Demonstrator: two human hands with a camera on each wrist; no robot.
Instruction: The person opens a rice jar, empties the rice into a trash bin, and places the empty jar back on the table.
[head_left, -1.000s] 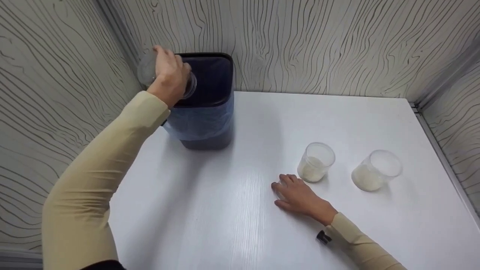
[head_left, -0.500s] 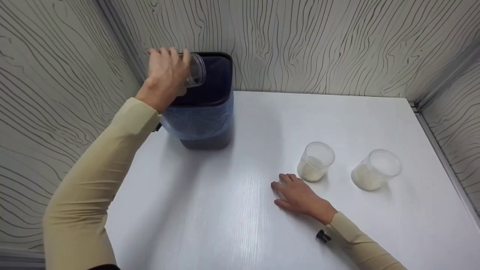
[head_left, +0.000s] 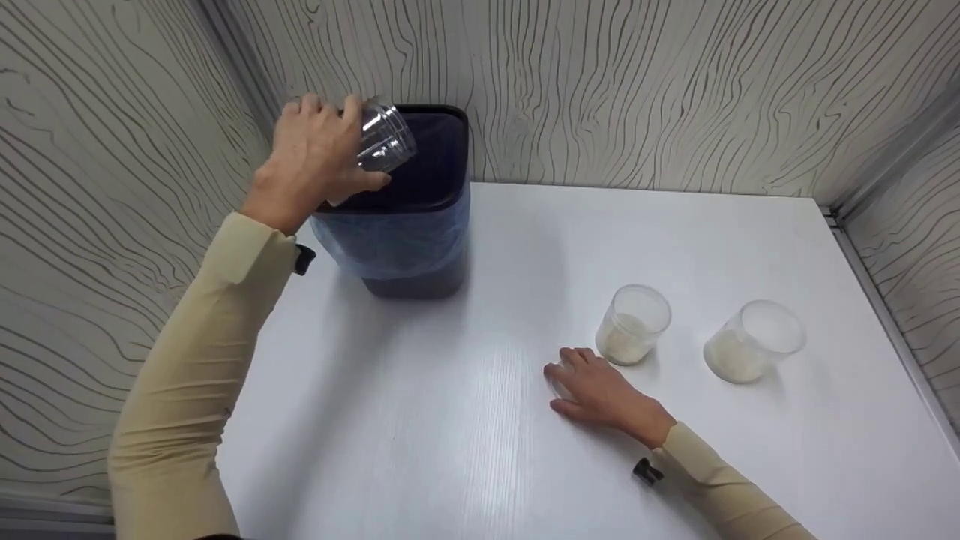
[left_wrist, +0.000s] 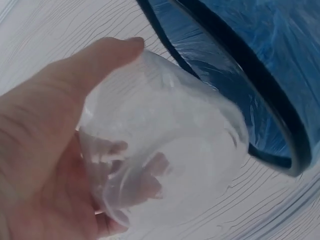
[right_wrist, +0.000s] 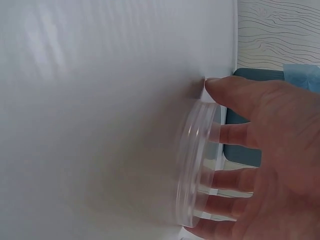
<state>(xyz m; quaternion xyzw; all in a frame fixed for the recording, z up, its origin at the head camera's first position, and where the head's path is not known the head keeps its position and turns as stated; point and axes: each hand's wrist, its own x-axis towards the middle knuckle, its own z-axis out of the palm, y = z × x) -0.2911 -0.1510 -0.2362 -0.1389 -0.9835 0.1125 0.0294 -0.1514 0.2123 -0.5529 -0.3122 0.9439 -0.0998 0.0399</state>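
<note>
My left hand [head_left: 311, 154] grips a clear plastic jar [head_left: 386, 139], tilted on its side at the bin's left edge with its mouth over the opening. In the left wrist view, thumb and fingers wrap the jar [left_wrist: 180, 120]; no contents show through its wall. The dark bin [head_left: 416, 288] has a blue liner [head_left: 405, 240] folded over its rim. My right hand [head_left: 596, 390] rests low on the table, its fingers and thumb curved round a shallow clear plastic lid [right_wrist: 190, 165]. Part of that lid is hidden beneath the palm.
Two clear containers, the nearer one [head_left: 632, 326] just beyond my right hand and another [head_left: 752, 341] farther right, hold white grains at the bottom. The white table [head_left: 465, 420] meets patterned wall panels [head_left: 600, 90] behind and at the sides.
My left hand has turned its wrist and drawn slightly left, so the jar shows more fully, with its mouth over the bin. My right hand has stayed in place.
</note>
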